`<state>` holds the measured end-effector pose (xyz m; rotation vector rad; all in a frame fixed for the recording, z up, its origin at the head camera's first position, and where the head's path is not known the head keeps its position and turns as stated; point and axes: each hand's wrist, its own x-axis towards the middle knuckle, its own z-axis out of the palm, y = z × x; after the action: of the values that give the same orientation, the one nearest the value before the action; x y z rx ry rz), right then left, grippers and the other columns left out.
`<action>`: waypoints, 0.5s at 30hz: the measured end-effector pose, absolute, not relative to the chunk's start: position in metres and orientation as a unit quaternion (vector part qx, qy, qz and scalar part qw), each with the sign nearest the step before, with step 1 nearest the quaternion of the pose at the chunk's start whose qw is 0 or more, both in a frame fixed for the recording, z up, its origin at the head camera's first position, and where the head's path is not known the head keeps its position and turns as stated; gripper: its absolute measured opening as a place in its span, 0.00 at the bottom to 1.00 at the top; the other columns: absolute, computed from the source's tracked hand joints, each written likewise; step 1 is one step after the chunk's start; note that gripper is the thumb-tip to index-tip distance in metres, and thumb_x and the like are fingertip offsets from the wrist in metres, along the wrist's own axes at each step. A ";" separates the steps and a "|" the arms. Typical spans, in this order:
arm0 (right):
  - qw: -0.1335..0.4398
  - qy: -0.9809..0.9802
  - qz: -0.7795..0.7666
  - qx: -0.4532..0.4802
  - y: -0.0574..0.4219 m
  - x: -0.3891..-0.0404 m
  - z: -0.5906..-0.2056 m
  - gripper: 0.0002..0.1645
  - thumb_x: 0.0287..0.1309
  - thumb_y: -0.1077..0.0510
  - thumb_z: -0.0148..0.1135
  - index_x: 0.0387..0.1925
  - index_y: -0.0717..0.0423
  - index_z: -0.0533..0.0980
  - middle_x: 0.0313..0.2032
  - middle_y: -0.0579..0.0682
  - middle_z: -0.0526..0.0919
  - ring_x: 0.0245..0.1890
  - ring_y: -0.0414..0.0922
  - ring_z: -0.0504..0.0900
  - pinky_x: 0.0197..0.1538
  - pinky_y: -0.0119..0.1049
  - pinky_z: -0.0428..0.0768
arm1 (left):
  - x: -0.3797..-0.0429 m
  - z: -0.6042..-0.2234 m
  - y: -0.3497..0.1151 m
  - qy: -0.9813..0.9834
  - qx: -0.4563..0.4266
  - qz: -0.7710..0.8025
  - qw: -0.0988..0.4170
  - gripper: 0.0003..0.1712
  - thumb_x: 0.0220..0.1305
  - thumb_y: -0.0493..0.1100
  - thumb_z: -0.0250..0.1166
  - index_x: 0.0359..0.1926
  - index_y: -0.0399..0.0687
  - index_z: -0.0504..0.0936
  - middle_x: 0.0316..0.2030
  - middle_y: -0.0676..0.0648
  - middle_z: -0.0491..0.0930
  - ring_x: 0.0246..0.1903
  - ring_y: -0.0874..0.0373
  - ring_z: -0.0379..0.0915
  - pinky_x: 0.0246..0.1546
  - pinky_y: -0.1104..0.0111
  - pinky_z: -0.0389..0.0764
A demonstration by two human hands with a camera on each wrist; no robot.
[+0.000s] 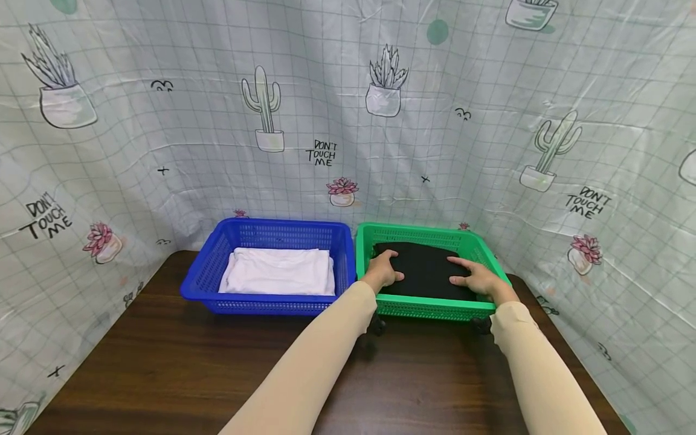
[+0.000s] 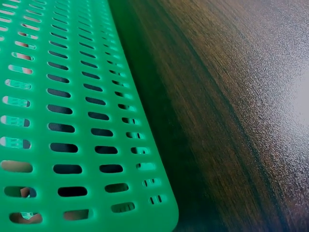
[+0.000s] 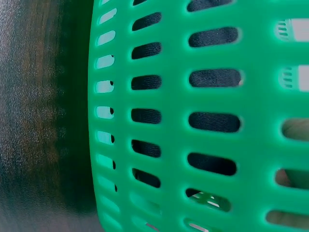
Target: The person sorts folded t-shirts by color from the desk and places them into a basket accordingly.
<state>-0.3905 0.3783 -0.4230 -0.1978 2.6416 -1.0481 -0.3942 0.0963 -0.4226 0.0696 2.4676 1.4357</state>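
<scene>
A folded black cloth (image 1: 424,272) lies inside the green basket (image 1: 435,307) on the right. My left hand (image 1: 383,270) reaches in over the cloth's left side, its thumb and a finger extended on the top surface. At the cloth's right side, my right hand (image 1: 481,280) touches it with thumb and finger spread. The remaining fingers are mostly hidden. Through slots in the basket wall (image 2: 72,140), the left wrist view shows dark fabric. Dark ribbed fabric (image 3: 215,122) also shows through the slots in the right wrist view, with bits of skin at the right.
Just left of the green basket stands a blue basket (image 1: 272,304) holding folded white cloth (image 1: 278,272). Both sit at the back of a dark wooden table (image 1: 217,356). A patterned curtain (image 1: 326,109) hangs behind and along both sides.
</scene>
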 end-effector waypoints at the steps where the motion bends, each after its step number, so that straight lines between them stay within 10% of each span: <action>1: 0.147 0.917 -0.363 -0.068 0.378 -0.391 -0.422 0.43 0.79 0.56 0.60 0.84 0.58 0.52 0.79 0.76 0.48 0.78 0.75 0.48 0.74 0.71 0.58 | -0.393 -0.421 0.096 0.857 0.027 0.494 0.140 0.37 0.73 0.39 0.70 0.79 0.56 0.69 0.79 0.38 0.62 0.61 0.46 0.73 0.43 0.60 0.72; 15: 0.158 0.916 -0.363 -0.063 0.376 -0.390 -0.420 0.44 0.79 0.57 0.60 0.85 0.58 0.51 0.79 0.76 0.48 0.77 0.75 0.50 0.74 0.70 0.60 | -0.379 -0.413 0.090 0.873 0.048 0.470 0.123 0.37 0.74 0.39 0.69 0.79 0.53 0.68 0.77 0.37 0.65 0.71 0.41 0.68 0.60 0.55 0.79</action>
<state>-0.3900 0.3764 -0.4201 -0.1810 2.6202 -1.0367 -0.3794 0.0903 -0.4131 0.1403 2.5465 1.3696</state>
